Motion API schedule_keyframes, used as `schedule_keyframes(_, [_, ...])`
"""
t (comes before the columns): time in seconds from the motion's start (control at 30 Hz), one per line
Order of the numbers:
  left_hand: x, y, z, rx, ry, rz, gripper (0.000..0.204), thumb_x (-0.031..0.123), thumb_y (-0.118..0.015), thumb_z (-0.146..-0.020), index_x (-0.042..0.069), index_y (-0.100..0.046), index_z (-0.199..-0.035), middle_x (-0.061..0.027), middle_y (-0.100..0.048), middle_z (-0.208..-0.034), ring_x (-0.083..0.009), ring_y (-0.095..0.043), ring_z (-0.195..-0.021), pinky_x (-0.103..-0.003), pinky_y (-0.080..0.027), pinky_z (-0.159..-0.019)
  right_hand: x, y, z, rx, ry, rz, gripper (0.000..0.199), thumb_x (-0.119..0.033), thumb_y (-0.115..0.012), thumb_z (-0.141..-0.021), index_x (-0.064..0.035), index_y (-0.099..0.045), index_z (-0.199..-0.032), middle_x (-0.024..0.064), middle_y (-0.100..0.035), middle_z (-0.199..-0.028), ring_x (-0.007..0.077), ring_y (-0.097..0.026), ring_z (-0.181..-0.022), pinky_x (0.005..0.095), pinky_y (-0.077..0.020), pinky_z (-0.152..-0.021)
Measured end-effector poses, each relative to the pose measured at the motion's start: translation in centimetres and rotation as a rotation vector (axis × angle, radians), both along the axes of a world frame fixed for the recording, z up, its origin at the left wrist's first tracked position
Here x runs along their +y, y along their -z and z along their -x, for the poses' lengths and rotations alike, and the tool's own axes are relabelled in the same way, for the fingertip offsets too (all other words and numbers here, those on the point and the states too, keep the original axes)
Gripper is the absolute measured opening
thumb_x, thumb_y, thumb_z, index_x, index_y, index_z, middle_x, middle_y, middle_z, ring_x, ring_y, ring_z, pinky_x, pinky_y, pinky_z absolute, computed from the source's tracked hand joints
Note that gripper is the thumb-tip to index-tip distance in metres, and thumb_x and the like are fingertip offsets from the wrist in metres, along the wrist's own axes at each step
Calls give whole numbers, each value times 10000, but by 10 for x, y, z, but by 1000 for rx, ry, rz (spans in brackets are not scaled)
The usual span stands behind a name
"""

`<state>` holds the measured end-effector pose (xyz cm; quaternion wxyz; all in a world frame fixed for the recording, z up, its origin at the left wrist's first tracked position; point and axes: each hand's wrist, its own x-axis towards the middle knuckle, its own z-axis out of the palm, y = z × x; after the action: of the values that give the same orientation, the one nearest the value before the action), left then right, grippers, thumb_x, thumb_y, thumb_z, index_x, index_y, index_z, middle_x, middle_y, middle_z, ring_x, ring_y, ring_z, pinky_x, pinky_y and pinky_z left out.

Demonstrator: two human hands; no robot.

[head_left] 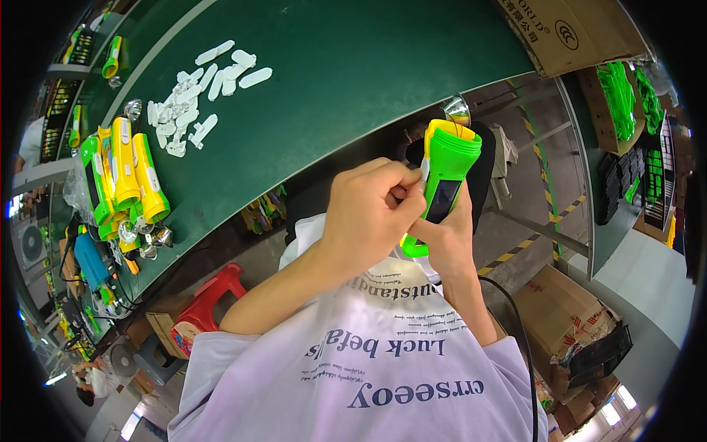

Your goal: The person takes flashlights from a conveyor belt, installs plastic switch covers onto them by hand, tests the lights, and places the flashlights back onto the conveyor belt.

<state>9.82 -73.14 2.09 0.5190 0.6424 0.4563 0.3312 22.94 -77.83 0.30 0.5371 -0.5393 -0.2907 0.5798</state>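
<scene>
My right hand (pixel 451 234) is wrapped round the lower part of a green and yellow flashlight (pixel 453 158), which is tilted in front of my lap above the floor. A dark panel (pixel 443 199) shows on its green side. Beyond its open wide end sits a silver reflector (pixel 457 110) on thin wires. My left hand (pixel 375 210) has thumb and forefinger pinched at the flashlight's left side, on a small white piece (pixel 425 170) mostly hidden by the fingers. Several white plastic strips (pixel 188 96) lie loose on the green table (pixel 317 81).
More yellow and green flashlights (pixel 121 166) are stacked at the table's left, reflectors dangling. A blue tool (pixel 90 259) lies near them. A red stool (pixel 210 306) stands below left. A cardboard box (pixel 578 33) is at the far right corner, another box (pixel 563 306) on the floor.
</scene>
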Motion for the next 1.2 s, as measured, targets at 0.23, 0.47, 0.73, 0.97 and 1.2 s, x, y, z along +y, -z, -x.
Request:
schedule_keyframes(0.23, [8,17,4,-227,70,209,199,37,-643,-891,-61,-663,-1063,-37,-639,-764,-78,-595,-667,-220,-498,-620,0,-8,-7,44,-71,131,585,92,-708,-659,-40,-488,-1186,72,-600,-997,133,-618,-882,274,-517,-778])
schedule_keyframes(0.47, [2,16,0,-96,-17,202,241,195,-712,-915,-44,-705,-886,24,-540,-617,-17,-434,-547,-211,-309,-472,-2,1,7,-248,-59,41,565,-55,-797,-676,-38,-480,-1143,35,-601,-864,93,-597,-716,239,-499,-643])
schedule_keyframes(0.73, [7,29,4,-27,-104,240,375,348,-633,-958,25,-682,-776,-17,-588,-603,-59,-485,-517,-255,-365,-474,-6,-6,8,37,-120,232,423,12,-730,-726,-1,-534,-1101,35,-600,-800,88,-594,-642,237,-489,-564])
schedule_keyframes(0.97, [13,39,-1,-885,84,812,493,468,-454,-1025,27,-570,-1213,-83,-671,-1050,-118,-628,-940,-272,-518,-801,-17,1,11,488,-103,350,387,-7,-710,-743,20,-543,-1091,75,-609,-757,148,-585,-526,300,-485,-505])
schedule_keyframes(1.2, [11,44,6,-628,96,652,446,352,-638,-963,-1,-568,-1226,-76,-667,-1025,-99,-631,-873,-251,-524,-752,-23,4,16,449,-158,277,390,-27,-724,-704,-5,-528,-1041,80,-585,-798,199,-614,-673,316,-511,-591])
